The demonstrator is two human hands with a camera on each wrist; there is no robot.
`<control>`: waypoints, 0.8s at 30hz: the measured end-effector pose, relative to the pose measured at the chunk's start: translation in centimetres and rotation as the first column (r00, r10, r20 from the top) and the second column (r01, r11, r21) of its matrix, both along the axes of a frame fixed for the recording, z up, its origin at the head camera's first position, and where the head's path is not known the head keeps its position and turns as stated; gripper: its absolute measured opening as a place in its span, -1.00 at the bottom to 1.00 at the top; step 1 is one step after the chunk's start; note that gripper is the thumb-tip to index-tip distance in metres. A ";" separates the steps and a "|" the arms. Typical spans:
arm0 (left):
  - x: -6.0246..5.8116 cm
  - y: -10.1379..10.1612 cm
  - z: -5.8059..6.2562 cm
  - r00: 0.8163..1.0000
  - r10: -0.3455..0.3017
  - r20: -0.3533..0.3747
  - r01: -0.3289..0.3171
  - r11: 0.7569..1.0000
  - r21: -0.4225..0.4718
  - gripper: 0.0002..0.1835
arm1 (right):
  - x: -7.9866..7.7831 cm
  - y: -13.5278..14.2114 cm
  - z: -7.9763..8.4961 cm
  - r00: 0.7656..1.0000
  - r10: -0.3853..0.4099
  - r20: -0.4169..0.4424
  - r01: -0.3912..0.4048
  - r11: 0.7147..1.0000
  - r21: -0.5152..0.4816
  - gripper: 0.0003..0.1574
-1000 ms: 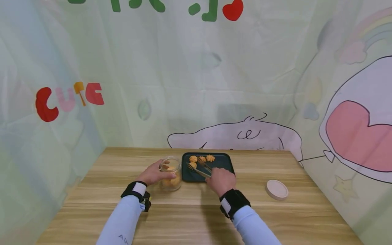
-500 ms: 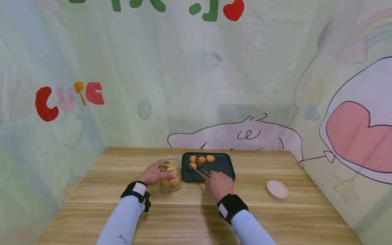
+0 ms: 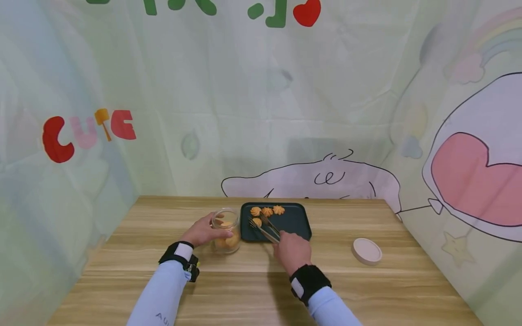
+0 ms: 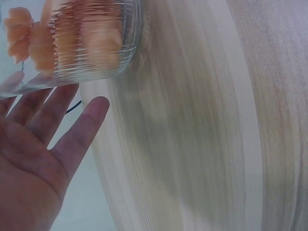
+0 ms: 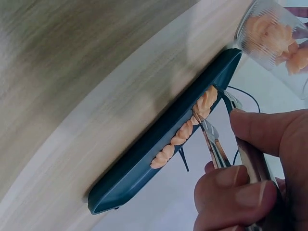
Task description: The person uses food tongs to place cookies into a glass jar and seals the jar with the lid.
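My left hand [image 3: 204,232] is curled round a clear glass jar [image 3: 225,233] standing on the table, with several orange-brown piped cookies [image 4: 91,38] inside. In my right hand [image 3: 294,252] is a pair of metal tongs [image 3: 270,233], pinched between thumb and fingers. Its prongs reach over a dark tray [image 3: 291,222], one on each side of the nearest cookie [image 3: 257,222]. Three more swirled cookies [image 3: 267,211] lie in a row along the tray's back. From the right wrist view, the prongs [image 5: 207,127] appear to touch the cookie; how firmly I cannot tell.
A round pale lid [image 3: 367,251] lies on the wooden table [image 3: 244,294], right of the tray. The jar stands just left of the tray, mouth up. A printed cloth backdrop [image 3: 244,113] rises behind the table and along both sides.
My right hand has drawn slightly toward me, and the tongs' prongs have come closer together around the nearest cookie. My left hand and the jar stay put.
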State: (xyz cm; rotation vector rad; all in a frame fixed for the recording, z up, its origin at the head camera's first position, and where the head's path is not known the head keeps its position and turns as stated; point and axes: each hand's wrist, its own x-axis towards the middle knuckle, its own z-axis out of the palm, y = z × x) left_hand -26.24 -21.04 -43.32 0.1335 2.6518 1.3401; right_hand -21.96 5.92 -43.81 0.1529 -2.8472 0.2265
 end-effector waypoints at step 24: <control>0.5 0.0 0.6 1.000 -0.014 -0.008 0.015 1.000 0.015 -0.18 | 1.1 0.2 0.2 0.999 -0.034 0.009 0.034 0.999 -0.007 -0.64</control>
